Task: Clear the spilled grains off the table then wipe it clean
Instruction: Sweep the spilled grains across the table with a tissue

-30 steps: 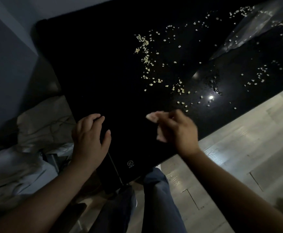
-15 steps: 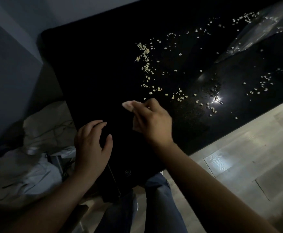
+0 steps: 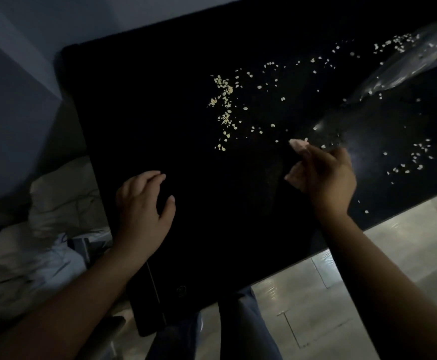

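Pale grains (image 3: 225, 110) lie scattered over a glossy black table (image 3: 139, 105), thickest in a band at the middle and in looser patches toward the right (image 3: 415, 157). My right hand (image 3: 326, 178) hovers just right of the middle band and grips a small pinkish cloth (image 3: 299, 145) that sticks out above and below its fingers. My left hand (image 3: 144, 206) rests near the table's left edge, its fingers loosely curved and holding nothing.
A clear plastic bag (image 3: 415, 63) lies on the table at the far right among grains. Crumpled pale bags and fabric (image 3: 38, 245) are heaped on the floor to the left. Light wood flooring (image 3: 394, 255) runs along the near edge, with my jeans-clad leg (image 3: 240, 331) below.
My right hand with the cloth swept left toward my left hand, then moved back right and up toward the grains. The left hand stayed near the table's left edge.
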A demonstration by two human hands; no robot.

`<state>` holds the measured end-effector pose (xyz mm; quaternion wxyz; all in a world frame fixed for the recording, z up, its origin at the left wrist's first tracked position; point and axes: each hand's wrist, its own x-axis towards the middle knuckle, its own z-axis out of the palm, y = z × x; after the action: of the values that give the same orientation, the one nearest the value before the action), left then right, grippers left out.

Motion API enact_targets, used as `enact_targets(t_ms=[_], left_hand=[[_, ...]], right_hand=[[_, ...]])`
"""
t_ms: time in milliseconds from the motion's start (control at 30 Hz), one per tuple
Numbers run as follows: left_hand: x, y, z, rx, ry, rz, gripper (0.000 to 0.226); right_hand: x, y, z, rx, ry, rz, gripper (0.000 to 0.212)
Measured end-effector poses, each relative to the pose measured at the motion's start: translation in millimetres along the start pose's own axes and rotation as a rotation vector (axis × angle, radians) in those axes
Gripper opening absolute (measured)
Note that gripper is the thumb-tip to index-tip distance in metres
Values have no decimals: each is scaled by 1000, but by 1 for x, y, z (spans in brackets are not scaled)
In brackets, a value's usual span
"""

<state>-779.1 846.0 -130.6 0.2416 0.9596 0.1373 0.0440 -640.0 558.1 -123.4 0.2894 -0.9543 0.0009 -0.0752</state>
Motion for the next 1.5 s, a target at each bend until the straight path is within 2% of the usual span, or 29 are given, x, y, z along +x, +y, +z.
enact_targets(t_ms=[67, 267, 367, 500, 567, 633, 667, 767, 833, 933, 1000, 1100, 1200, 1267, 1367, 1433, 1500], left_hand=[[7, 2, 4, -8, -12, -18, 57], [22, 0, 5, 64, -4, -35, 55], [25, 1, 4, 120, -5, -28, 54], [25, -4, 7, 146, -13, -4, 55], [25, -3, 9, 104, 0, -14, 55], [24, -1, 10, 62, 19, -24, 56], [24, 1, 11, 50, 33, -25, 56], [25, 3, 12, 22, 81, -29, 53], [26, 3, 13, -7, 104, -33, 51], [26, 3, 13, -24, 118, -26, 50], [25, 3, 15, 11, 128, -25, 49], [26, 3, 16, 41, 124, -38, 47], [24, 2, 17, 34, 132, -28, 47], [24, 2, 18, 9, 152, -32, 48], [24, 1, 20, 48, 159, -27, 52], [25, 0, 20, 73, 145, -21, 53], [25, 0, 20, 75, 133, -22, 53]], right_hand=[[-6, -18, -4, 81, 25, -24, 24], [-38, -94, 51, 287, -154, -329, 24], [-23, -109, 84, 246, -187, -345, 26], [-4, -96, 97, 163, -308, -476, 30], [13, -66, 86, 215, -239, -373, 21], [30, -34, 63, -18, -118, -325, 25], [37, -18, 52, -76, -65, -243, 29], [46, -5, 32, -24, -4, -59, 33], [41, -21, 29, 69, 8, -82, 25], [28, -69, 42, 184, -80, -294, 24], [29, -103, 63, 242, -117, -351, 22], [41, -128, 98, 202, -166, -352, 20], [50, -118, 106, 160, -265, -450, 25], [58, -91, 95, 178, -276, -392, 27], [72, -41, 71, 10, -73, -241, 30], [78, -21, 54, -2, -46, -185, 37], [80, -25, 41, 47, -47, -170, 32]])
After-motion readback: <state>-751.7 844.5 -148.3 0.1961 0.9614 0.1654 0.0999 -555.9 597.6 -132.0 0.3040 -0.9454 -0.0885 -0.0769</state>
